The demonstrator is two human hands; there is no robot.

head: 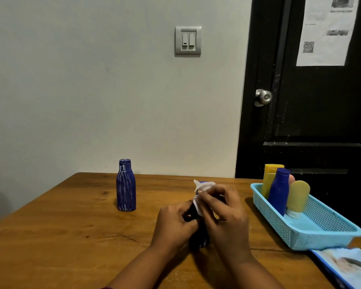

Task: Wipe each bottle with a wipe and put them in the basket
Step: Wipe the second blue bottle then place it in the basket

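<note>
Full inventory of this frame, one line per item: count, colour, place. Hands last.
standing bottle: 1, blue, pale streaks, upright, table left
held bottle: 1, dark, between the hands, mostly hidden
wipe: 1, white, at held bottle's top
basket: 1, light blue, table right
yellow bottle: 1, in basket
blue bottle: 1, in basket
tube: 1, yellowish, white cap, in basket
wipes pack: 1, blue, nearest right corner
table: 1, brown wood
light switch: 1, grey, wall
door: 1, black, right
knob: 1, silver
paper: 1, white, on door
left hand: grips held bottle
right hand: pinches wipe
</note>
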